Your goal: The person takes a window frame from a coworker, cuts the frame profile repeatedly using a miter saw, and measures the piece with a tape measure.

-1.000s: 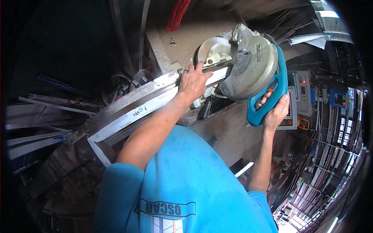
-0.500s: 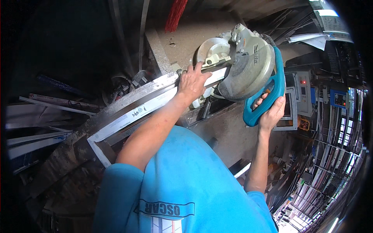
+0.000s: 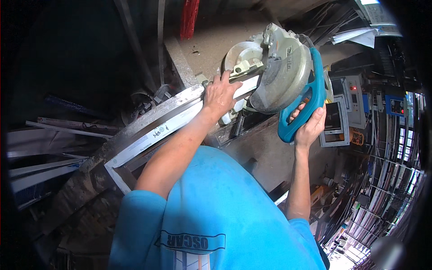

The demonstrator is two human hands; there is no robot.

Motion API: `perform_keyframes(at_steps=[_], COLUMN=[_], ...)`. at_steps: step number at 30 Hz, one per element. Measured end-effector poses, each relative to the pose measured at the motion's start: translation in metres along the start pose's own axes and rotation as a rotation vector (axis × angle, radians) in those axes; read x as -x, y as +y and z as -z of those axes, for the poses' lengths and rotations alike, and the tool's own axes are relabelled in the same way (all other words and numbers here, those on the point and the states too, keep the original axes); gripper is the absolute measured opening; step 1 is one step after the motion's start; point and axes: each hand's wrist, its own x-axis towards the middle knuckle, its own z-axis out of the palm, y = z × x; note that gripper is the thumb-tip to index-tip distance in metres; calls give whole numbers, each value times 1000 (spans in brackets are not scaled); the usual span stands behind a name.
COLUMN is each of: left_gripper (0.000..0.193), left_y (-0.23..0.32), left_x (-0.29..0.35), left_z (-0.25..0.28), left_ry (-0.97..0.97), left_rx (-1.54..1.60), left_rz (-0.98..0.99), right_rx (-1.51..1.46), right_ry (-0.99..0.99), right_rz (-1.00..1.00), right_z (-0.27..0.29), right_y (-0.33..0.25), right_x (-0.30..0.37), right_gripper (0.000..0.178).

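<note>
A long white profile, covered in printed film with a handwritten mark, runs from the lower left up under the guard of a mitre saw. My left hand is clamped over the profile near the saw, its fingers reaching across to the fence. My right hand is wrapped round the teal saw handle, its fingers through the loop. The saw's pale, dusty guard hides the blade and the profile's far end.
A dusty metal support lies along the profile's far side. Loose profile strips are stacked at the left. Red strands hang at the top. A control box with a red light and racks of long profiles stand at the right.
The view has shifted slightly, moving the saw a little left in the picture. Both hands keep their holds. A pale blur has appeared at the lower right.
</note>
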Motion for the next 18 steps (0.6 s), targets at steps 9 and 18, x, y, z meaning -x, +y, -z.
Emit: perform_keyframes(at_steps=[9,18], left_gripper=[60,58], left_y=[2,4], left_x=[-2,0], left_z=[5,10], left_ry=[-24,-31], left_rx=[-40,-66], left_rz=[5,-20], right_rx=[23,53], right_ry=[59,76], right_rz=[17,21], right_z=[-4,-3], right_y=[3,16], right_x=[5,13], right_gripper=[56,56])
